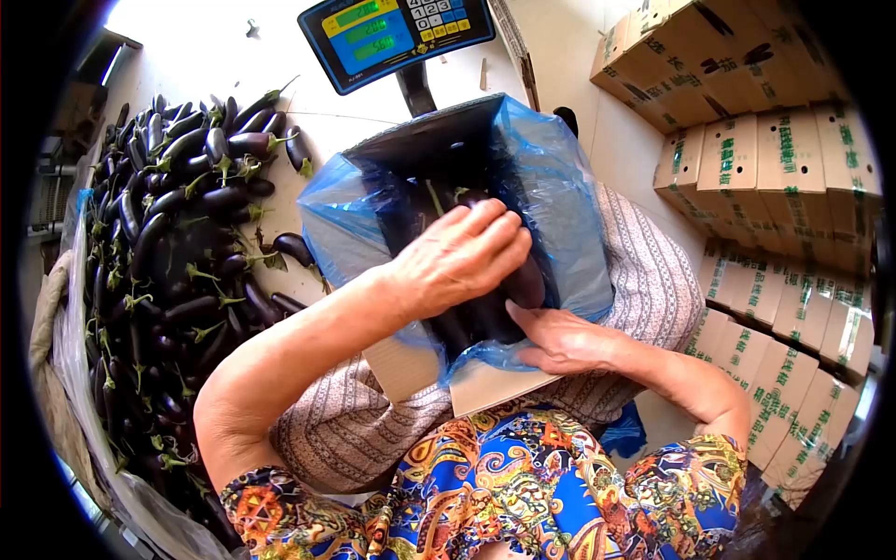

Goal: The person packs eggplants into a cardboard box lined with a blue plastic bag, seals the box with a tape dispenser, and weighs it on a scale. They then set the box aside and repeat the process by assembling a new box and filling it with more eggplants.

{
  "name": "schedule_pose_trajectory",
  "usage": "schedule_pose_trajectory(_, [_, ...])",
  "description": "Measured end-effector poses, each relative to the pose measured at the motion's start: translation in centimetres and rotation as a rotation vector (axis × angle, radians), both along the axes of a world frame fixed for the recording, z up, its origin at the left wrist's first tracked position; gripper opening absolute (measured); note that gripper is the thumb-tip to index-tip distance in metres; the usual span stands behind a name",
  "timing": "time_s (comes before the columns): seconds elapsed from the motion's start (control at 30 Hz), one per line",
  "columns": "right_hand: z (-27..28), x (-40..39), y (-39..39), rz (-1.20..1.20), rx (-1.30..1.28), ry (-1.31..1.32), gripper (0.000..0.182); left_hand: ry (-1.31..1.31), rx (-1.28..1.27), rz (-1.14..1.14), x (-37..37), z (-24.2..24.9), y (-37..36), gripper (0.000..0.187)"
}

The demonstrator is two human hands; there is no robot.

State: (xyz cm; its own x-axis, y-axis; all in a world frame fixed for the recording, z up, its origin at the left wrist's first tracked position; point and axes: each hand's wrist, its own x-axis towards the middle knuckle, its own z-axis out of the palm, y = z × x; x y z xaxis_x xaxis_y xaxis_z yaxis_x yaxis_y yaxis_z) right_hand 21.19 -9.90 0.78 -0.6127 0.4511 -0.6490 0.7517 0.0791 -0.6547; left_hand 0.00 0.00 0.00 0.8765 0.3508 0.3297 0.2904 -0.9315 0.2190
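A cardboard box (509,390) lined with a blue plastic bag (551,168) stands between the person's knees. Several dark eggplants lie inside it. My left hand (467,252) reaches over the box with its fingers curled round the upper part of an eggplant (525,284). At the lower end of that same eggplant is my right hand (560,338), its thumb against the eggplant and its other fingers low at the lined box edge, partly hidden. Behind the box rises a scale display (378,35) with lit green digits.
A large heap of eggplants (168,243) covers the floor at the left, beside clear plastic sheeting (79,355). Printed cardboard boxes (770,168) are stacked along the right. One loose eggplant (297,149) lies at the heap's edge.
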Motion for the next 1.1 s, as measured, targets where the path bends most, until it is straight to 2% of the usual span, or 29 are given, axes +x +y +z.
schedule_pose_trajectory(0.07, [0.1,-0.2,-0.8,0.014,0.072,0.270,0.038,0.072,0.038,-0.001,1.2,-1.7,-0.7,0.044])
schedule_pose_trajectory(0.1, [0.9,0.7,-2.2,0.067,0.112,0.234,0.033,0.023,-0.062,-0.043,3.3,-2.8,-1.8,0.034])
schedule_pose_trajectory(0.23, [1.5,1.0,-1.5,0.066,0.057,0.143,0.033,0.170,-0.221,-0.439,5.8,-4.5,-4.5,0.016])
schedule_pose_trajectory(0.27, [1.7,0.8,-1.3,0.076,0.020,0.137,0.033,0.086,-0.362,-0.380,5.4,-5.0,-4.7,0.017])
schedule_pose_trajectory(0.3, [1.5,0.8,-1.5,0.030,0.086,0.176,0.033,0.004,-0.502,-0.318,4.7,-5.1,-4.7,0.019])
schedule_pose_trajectory(0.37, [0.9,1.0,-2.2,-0.069,0.225,0.255,0.032,-0.086,-0.455,-0.166,2.7,-4.0,-2.6,0.028])
schedule_pose_trajectory(0.4, [1.5,0.9,-1.8,-0.104,0.276,0.222,0.032,0.015,-0.523,-0.069,1.6,-2.8,-1.6,0.034])
schedule_pose_trajectory(0.43, [1.9,1.0,-1.4,-0.144,0.362,0.224,0.032,-0.108,-0.560,0.003,0.6,-2.6,-0.7,0.031])
schedule_pose_trajectory(0.5, [2.6,1.3,-0.5,-0.219,0.528,0.218,0.032,-0.183,-0.530,0.144,-1.3,-1.4,0.4,0.028])
schedule_pose_trajectory(0.53, [2.8,1.7,0.0,-0.231,0.644,0.219,0.034,-0.144,-0.550,0.193,-2.2,-0.4,0.8,0.028])
schedule_pose_trajectory(0.63, [4.4,2.3,2.6,-0.345,0.754,0.179,0.032,-0.126,-0.529,0.331,-5.1,1.1,1.2,0.028])
schedule_pose_trajectory(0.77, [4.5,3.4,5.3,-0.629,0.823,0.102,0.036,-0.234,-0.367,0.556,-8.5,2.6,0.1,0.034])
schedule_pose_trajectory(0.83, [3.4,4.2,6.2,-0.667,0.797,0.076,0.038,-0.280,-0.283,0.717,-10.3,2.5,-0.1,0.037])
schedule_pose_trajectory(0.97, [1.4,5.5,7.2,-0.731,0.720,0.053,0.039,-0.466,-0.476,1.066,-13.2,1.1,0.6,0.041])
schedule_pose_trajectory(1.0, [1.0,5.8,7.5,-0.748,0.701,0.048,0.039,-0.475,-0.557,1.107,-14.2,0.1,0.8,0.052])
schedule_pose_trajectory(1.1, [0.1,6.4,8.2,-0.806,0.635,0.028,0.044,-0.540,-0.746,1.174,-15.5,-2.2,1.0,0.067])
